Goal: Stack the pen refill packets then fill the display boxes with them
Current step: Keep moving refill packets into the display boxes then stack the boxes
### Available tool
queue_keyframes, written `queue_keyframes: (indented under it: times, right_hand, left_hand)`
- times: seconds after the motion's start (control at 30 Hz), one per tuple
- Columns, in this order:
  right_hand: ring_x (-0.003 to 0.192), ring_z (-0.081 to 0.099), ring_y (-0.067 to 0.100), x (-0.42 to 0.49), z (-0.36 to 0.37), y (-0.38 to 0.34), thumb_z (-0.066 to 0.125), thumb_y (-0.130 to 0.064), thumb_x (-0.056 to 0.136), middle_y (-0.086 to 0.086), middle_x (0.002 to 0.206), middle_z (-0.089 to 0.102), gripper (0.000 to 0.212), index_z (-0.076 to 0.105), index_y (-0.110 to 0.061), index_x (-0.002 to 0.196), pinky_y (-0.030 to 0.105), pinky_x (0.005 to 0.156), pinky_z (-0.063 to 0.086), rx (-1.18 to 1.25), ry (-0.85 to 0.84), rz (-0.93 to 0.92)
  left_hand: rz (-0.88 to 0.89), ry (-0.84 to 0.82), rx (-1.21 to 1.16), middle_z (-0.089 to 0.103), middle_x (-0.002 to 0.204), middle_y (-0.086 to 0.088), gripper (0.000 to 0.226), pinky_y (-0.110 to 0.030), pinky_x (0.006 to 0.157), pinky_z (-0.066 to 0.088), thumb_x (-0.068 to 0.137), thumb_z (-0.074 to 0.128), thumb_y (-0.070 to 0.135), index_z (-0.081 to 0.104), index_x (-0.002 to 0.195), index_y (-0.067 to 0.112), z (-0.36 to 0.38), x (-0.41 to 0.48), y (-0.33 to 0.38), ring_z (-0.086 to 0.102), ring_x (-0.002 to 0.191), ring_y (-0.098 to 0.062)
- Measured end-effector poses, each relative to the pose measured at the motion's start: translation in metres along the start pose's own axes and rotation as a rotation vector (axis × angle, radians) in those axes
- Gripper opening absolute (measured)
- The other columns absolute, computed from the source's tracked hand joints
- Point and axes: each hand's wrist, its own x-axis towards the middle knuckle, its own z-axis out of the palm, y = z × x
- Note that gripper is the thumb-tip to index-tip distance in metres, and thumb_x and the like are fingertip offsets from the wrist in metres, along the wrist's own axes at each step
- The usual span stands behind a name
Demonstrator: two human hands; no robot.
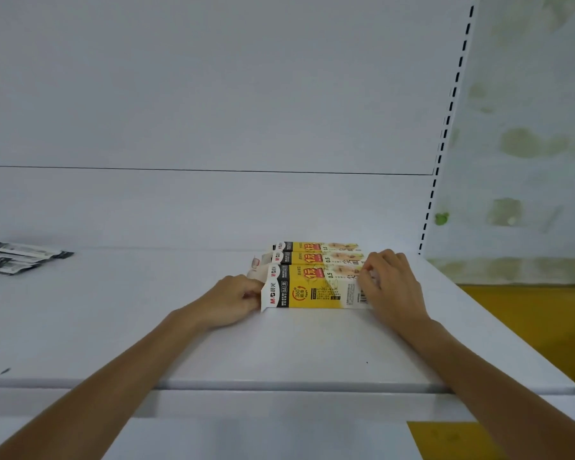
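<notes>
Front display box (312,292), centre frame: left hand (234,298) pinches flap (266,293), right hand (390,287) grips opposite end; likely risk, flap tearing if tugged.

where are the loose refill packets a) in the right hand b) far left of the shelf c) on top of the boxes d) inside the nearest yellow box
b: the refill packets lie at the far left of the shelf, away from the nearest display box that the left hand and right hand hold by its ends.
</notes>
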Motion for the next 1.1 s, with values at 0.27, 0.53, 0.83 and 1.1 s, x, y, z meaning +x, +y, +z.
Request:
queue_keyframes:
  times: [0.27, 0.53, 0.83, 1.1]
  right_hand:
    - [0.095, 0.055, 0.018, 0.044, -0.016, -0.053, 0.056, -0.016, 0.086, 0.0, 0.106, 0.06, 0.028, 0.055, -0.014, 0.114, 0.031, 0.08, 0.042, 0.079, -0.123, -0.069]
    - [0.121, 0.048, 0.022, 0.023, 0.044, -0.272, 0.057, -0.02, 0.086, 0.006, 0.133, 0.052, 0.053, 0.042, -0.016, 0.137, 0.035, 0.098, 0.04, 0.478, -0.297, -0.408]
    - [0.132, 0.039, 0.022, -0.024, 0.08, -0.46, 0.054, -0.018, 0.089, 0.007, 0.144, 0.042, 0.064, 0.027, -0.017, 0.147, 0.033, 0.102, 0.036, 0.588, -0.416, -0.673]
    - [0.137, 0.028, 0.025, -0.015, 0.207, -0.57, 0.055, -0.018, 0.089, 0.006, 0.151, 0.031, 0.069, 0.019, -0.018, 0.148, 0.039, 0.11, 0.029, 0.452, -0.482, -0.638]
  left_hand:
    - [-0.172, 0.509, 0.248, 0.067, 0.098, 0.005, 0.022, -0.029, 0.079, 0.04, 0.092, 0.049, 0.03, 0.069, 0.091, 0.02, -0.04, -0.08, -0.01, 0.058, 0.094, -0.018]
    - [-0.625, 0.71, 0.331, 0.063, 0.11, 0.008, 0.028, -0.034, 0.089, 0.044, 0.09, 0.049, 0.043, 0.062, 0.111, 0.028, -0.101, -0.269, -0.061, 0.058, 0.1, -0.017]
    - [-0.743, 0.779, 0.331, 0.058, 0.123, -0.001, 0.04, -0.042, 0.1, 0.039, 0.086, 0.053, 0.044, 0.057, 0.122, 0.028, -0.151, -0.365, -0.138, 0.052, 0.115, -0.023]
    - [-0.626, 0.679, 0.214, 0.054, 0.127, 0.003, 0.036, -0.036, 0.101, 0.039, 0.086, 0.06, 0.035, 0.056, 0.121, 0.03, -0.228, -0.358, -0.289, 0.05, 0.116, -0.019]
